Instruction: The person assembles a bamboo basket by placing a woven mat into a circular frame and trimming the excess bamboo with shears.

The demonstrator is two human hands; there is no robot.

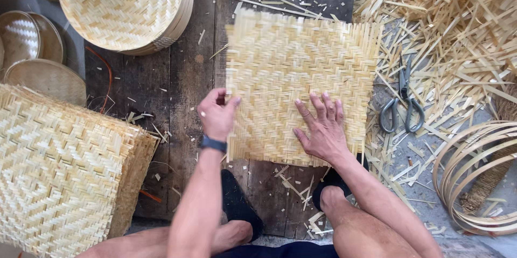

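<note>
A square woven bamboo mat (301, 64) lies flat on dark wooden boards (183, 80) in front of me. My left hand (216, 115) pinches the mat's left edge between thumb and fingers; a dark watch sits on that wrist. My right hand (322, 126) presses flat on the mat's lower right part, fingers spread. My two feet in dark shoes rest just below the mat's near edge.
A stack of woven square mats (59, 172) sits at the left. Round woven trays (129, 5) are stacked at top left. Metal scissors (401, 107) lie right of the mat among bamboo strip offcuts (452, 26). Bamboo hoops (479, 177) lie at the right.
</note>
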